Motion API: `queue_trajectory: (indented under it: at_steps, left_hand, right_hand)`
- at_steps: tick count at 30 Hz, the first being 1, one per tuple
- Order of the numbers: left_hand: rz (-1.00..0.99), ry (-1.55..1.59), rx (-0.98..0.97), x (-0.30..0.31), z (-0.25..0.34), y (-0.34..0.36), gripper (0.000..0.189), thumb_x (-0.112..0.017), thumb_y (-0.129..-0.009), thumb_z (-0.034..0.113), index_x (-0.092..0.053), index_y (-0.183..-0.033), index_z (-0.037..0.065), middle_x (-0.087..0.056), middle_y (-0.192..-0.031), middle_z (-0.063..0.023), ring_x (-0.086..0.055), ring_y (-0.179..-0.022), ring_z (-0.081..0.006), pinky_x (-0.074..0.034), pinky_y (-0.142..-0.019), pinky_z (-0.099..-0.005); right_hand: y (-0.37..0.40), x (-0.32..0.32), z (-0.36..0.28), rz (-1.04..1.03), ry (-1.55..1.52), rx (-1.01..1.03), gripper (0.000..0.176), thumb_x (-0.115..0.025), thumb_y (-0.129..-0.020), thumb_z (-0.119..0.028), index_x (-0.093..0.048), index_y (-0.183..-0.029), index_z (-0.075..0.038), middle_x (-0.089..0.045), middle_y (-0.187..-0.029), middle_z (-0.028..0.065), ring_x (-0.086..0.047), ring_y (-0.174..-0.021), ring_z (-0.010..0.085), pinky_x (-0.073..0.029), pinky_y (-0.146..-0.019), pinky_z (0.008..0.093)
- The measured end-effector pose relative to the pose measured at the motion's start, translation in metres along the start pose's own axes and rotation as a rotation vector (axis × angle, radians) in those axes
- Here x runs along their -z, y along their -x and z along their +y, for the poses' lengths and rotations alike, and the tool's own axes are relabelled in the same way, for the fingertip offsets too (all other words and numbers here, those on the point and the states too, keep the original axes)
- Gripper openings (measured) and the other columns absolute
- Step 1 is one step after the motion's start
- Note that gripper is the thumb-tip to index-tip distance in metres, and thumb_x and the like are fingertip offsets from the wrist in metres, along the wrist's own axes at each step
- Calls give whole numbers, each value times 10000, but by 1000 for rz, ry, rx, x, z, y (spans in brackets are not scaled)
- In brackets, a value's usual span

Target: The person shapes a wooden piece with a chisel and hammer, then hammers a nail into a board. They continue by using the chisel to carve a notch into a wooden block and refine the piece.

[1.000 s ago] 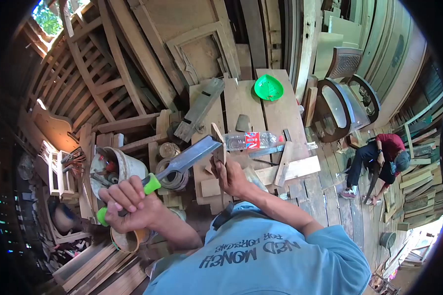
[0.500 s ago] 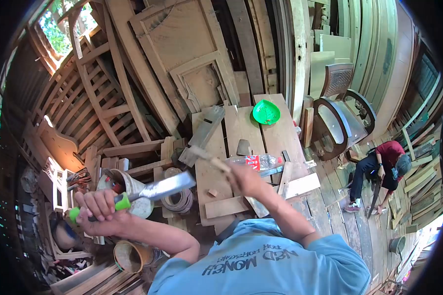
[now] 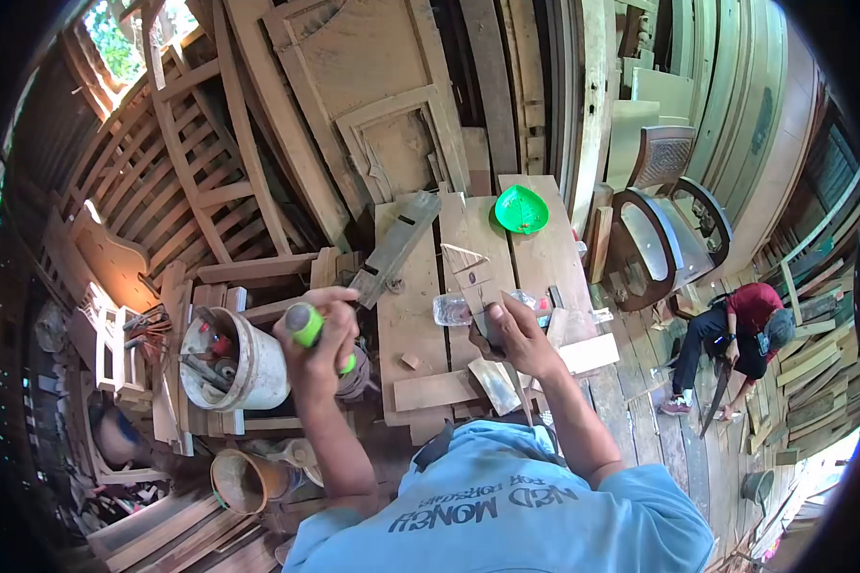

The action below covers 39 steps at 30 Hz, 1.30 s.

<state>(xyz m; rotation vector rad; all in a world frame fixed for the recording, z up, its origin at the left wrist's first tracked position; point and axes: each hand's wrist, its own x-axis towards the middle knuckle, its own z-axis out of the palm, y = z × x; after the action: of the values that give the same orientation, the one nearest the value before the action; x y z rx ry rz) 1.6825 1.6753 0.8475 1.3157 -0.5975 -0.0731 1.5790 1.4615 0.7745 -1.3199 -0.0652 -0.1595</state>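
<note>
My left hand point(image 3: 323, 334) is wrapped around the green and grey handle point(image 3: 303, 323) of the chisel, whose blade is hidden from view. Over the near part of the wooden workbench point(image 3: 420, 334), my right hand point(image 3: 521, 336) grips a narrow wooden piece point(image 3: 470, 272) with a slanted top end. Behind that hand a clear plastic bottle point(image 3: 449, 309) lies on its side. Farther back sits a green leaf-shaped dish point(image 3: 522, 210) holding small bits.
A white bucket of tools point(image 3: 258, 368) and a brown bucket point(image 3: 241, 482) stand at left. A long board point(image 3: 398, 244) crosses the bench. Offcuts point(image 3: 435, 391) lie near its front edge. At right are a wooden chair point(image 3: 664, 220) and a crouching person point(image 3: 726, 339) with a saw.
My left hand has moved right and up, turning the chisel so its blade no longer shows. My right hand has moved right and slightly down; the wooden piece in it now stands more upright.
</note>
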Motion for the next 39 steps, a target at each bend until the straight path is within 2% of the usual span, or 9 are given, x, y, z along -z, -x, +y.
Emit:
queue_trajectory:
  at_steps: [6, 8, 18, 21, 29, 33, 35, 36, 39]
  left_hand:
    - [-115, 19, 138, -25, -9, -16, 279, -695, -793, 260, -640, -821, -12, -557, -574, -26, -442, -433, -27, -298, -381, -168]
    - [-137, -51, 145, -26, -10, -19, 272, -707, -782, 259, -637, -803, -3, -565, -582, -26, -448, -436, -29, -301, -381, -170]
    - [-222, 112, 268, -24, -13, -20, 199, -691, -767, 188, -597, -726, 17, -572, -588, -51, -435, -406, -56, -337, -361, -191]
    - [-179, 221, 345, -29, -13, -19, 201, -682, -757, 171, -559, -679, 31, -564, -572, -65, -428, -383, -70, -328, -349, -197]
    - [-244, 274, 430, -21, -41, -22, 214, -676, -750, 173, -533, -659, 42, -557, -552, -88, -434, -373, -91, -289, -329, -208]
    - [-206, 127, 406, -23, -49, -22, 195, -657, -789, 177, -575, -701, 24, -560, -563, -54, -439, -393, -68, -291, -339, -203]
    - [-176, 48, 373, -24, -52, -19, 187, -651, -801, 180, -607, -743, 8, -559, -570, -36, -437, -402, -57, -291, -341, -202]
    - [-179, 7, 325, -24, -51, -17, 196, -652, -805, 186, -626, -808, -8, -557, -580, -21, -431, -410, -48, -298, -347, -197]
    - [-190, -35, 268, -25, -43, -10, 264, -644, -807, 202, -632, -903, -44, -570, -619, -31, -432, -426, -48, -306, -364, -194]
  right_hand:
    - [3, -9, -36, -44, 218, -89, 366, -390, -981, -327, -527, -1095, -7, -439, -664, 9, -403, -588, 88, -348, -515, 242]
    - [4, -6, -39, -93, 367, -111, 371, -410, -975, -311, -525, -1100, 18, -477, -718, 52, -423, -676, 127, -393, -609, 290]
    - [10, -16, -37, -117, 334, -63, 371, -395, -980, -319, -545, -1108, -5, -488, -708, 28, -421, -635, 105, -386, -570, 264]
    - [10, -18, -29, -141, 172, -201, 429, -420, -971, -310, -469, -1270, -7, -470, -658, -1, -383, -619, 63, -333, -545, 236]
    - [17, -10, -8, -186, -359, -480, 331, -433, -964, -321, -507, -1163, -67, -452, -635, 3, -363, -434, 61, -238, -363, 207]
    - [18, -26, -10, -32, -267, -499, 379, -372, -981, -366, -543, -1054, -36, -433, -632, -15, -356, -463, 54, -278, -391, 206]
    - [16, -27, -2, 16, 239, -145, 408, -369, -979, -371, -536, -1061, -8, -462, -660, 34, -442, -557, 112, -389, -501, 261]
    - [19, -24, -4, 48, 503, -208, 400, -383, -973, -340, -528, -1131, -2, -572, -813, 133, -570, -782, 237, -455, -723, 345]
    - [21, -26, -3, 154, 553, 104, 384, -411, -961, -299, -513, -1205, -21, -598, -1026, 196, -567, -999, 336, -431, -861, 391]
